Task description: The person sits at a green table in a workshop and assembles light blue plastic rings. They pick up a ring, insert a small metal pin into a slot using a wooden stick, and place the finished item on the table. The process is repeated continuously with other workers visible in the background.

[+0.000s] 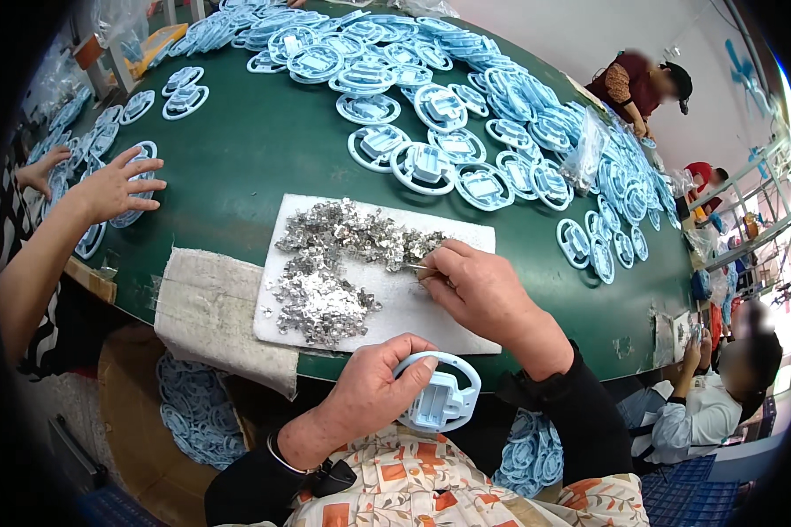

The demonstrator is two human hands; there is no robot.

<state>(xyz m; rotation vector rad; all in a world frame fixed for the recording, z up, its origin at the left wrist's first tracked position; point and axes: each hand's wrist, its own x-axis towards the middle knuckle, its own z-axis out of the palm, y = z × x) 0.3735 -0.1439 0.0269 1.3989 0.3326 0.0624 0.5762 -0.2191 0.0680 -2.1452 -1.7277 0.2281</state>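
The right hand (482, 294) hides part of a thin metal item (414, 267), kind unclear. Toward nine o'clock, the metal pieces (325, 263) are too small to tell apart. The left hand (369, 386) covers the blue part's (440, 401) nine-o'clock side.

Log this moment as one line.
Left hand: holds blue wheel-shaped plastic housing; right hand: pinches thin metal item; beside: small metal pieces on white board

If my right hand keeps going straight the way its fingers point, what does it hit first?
Likely the loose pile of small metal pieces on the white board; the thin metal tool in your right hand leads. Exact height is unclear.
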